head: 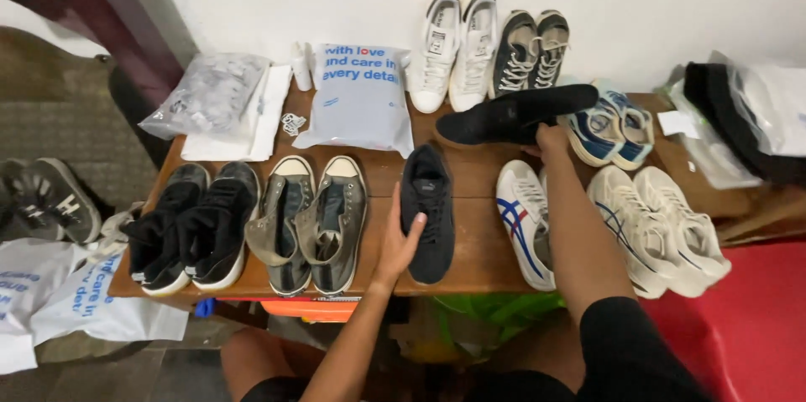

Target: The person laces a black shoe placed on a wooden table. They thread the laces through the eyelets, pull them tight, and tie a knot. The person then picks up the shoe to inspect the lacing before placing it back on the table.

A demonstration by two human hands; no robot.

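At the table's point(478, 263) front-left corner we see black high-tops point(191, 230), then grey canvas sneakers point(311, 221). Our left hand point(400, 242) comes up over the front edge, palm open, fingers flat against the side of a black sneaker point(430, 213) standing mid-table. Our right arm reaches across the front edge; right hand point(550, 140) grips the second black sneaker point(514, 114), held sideways, raised over the table's middle. White striped shoe point(520, 217) sits under that arm.
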